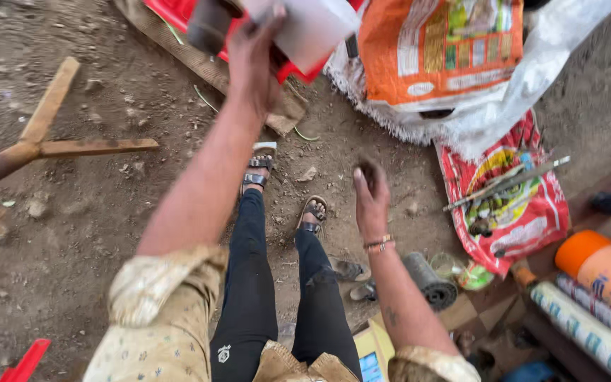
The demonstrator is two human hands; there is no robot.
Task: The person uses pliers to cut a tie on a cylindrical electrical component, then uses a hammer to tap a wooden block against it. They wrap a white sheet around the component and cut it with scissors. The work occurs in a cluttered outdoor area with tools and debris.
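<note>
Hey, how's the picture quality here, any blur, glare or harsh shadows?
Head view: soft, even daylight, no hard shadows or glare; the raised left hand and the white container it grips are slightly motion-blurred; the right hand and dirt ground look sharper; wide-angle stretching at edges.

White sheet (312,28) tilted, held aloft, above red tray (171,13)

Outdoor work yard, informal, on bare packed earth (72,233) strewn with stones. At the left edge lay a rough wooden tool handle (44,134). In the upper right sat printed woven sacks (440,49); on a red sack (525,212) at the right lay long metal tools (507,182). Rolls of material (588,329) and an orange canister (602,269) filled the lower right corner.
</note>
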